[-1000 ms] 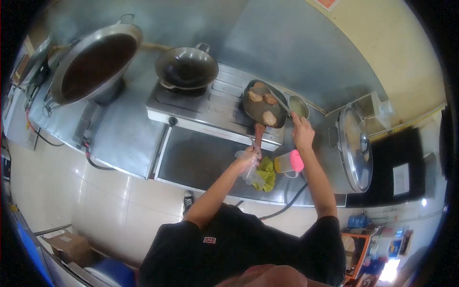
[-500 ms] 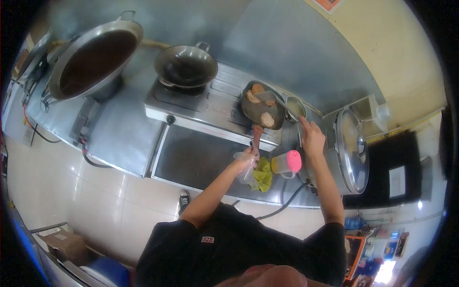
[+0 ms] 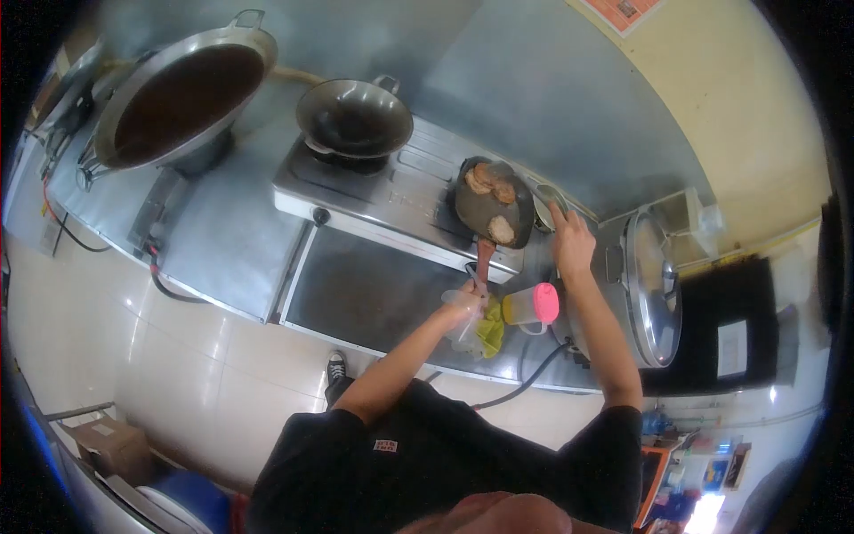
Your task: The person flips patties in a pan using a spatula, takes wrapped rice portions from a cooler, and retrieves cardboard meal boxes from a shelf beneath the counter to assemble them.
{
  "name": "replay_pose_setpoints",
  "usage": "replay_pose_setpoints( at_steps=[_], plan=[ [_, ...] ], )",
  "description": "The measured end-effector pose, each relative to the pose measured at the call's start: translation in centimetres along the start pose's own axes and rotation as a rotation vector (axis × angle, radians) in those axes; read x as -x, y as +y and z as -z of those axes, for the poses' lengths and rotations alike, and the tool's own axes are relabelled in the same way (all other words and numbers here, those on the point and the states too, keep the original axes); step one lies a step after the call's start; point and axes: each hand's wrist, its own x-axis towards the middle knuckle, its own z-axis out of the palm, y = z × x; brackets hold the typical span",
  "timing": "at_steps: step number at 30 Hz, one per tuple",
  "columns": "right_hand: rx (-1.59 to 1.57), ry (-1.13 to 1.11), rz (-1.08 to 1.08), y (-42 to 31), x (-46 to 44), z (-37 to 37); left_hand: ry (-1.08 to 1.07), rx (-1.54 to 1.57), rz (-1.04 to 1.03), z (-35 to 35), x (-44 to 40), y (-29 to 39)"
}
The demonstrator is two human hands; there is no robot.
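Note:
The dark square frying pan (image 3: 471, 209) sits on the right burner, with several browned patties (image 3: 500, 230) in it. My left hand (image 3: 464, 307) is closed around the end of its wooden handle (image 3: 485, 258). Clear plastic (image 3: 461, 336) hangs at that hand, beside a yellow-green cloth (image 3: 489, 331). My right hand (image 3: 574, 240) grips a spatula (image 3: 544, 198), whose blade lies over the patties at the pan's far side. Just right of the cloth stands a clear jug (image 3: 525, 309) with a pink lid and yellow liquid.
An empty-looking wok (image 3: 354, 120) rests on the left burner of the stove (image 3: 356, 196). Farther left stands a large wok (image 3: 191, 111) of dark liquid. A big lidded pot (image 3: 623, 294) is close to my right forearm, and a small metal bowl (image 3: 543, 214) sits beside the pan.
The spatula has moved over the patties at the pan's far side, which now lie bunched together. My right hand has shifted slightly; my left hand stays at the handle.

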Motion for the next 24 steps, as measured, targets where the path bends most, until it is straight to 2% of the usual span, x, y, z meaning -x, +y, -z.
replay_pose_setpoints(
  at_steps=[5,7,9,10,11,15,19,24],
  plan=[
    [0.004,-0.01,0.168,0.3,-3.6,-1.3,-0.013,-0.077,0.045,0.0,-0.3,-0.2],
    [-0.018,-0.049,0.231,1.2,-4.4,-0.4,0.003,-0.269,-0.096,0.6,-0.3,-0.6],
    [-0.026,-0.115,0.251,2.0,-4.6,1.7,0.015,-0.23,-0.128,0.4,-0.2,-1.1],
    [-0.028,-0.151,0.257,2.4,-4.5,2.9,0.018,-0.103,-0.089,-0.1,0.3,-0.6],
    [-0.018,-0.169,0.252,2.7,-4.6,4.2,0.021,0.021,-0.055,-0.5,0.7,0.2],
    [0.008,-0.208,0.185,3.8,-4.4,6.0,0.054,-0.169,-0.096,0.2,-0.3,-0.8],
    [-0.035,-0.158,0.18,4.6,-2.1,7.0,0.086,-0.072,0.002,-0.2,0.7,1.2],
    [0.028,-0.224,0.091,5.6,2.0,5.0,0.045,0.011,0.062,0.1,1.0,1.6]
  ],
)
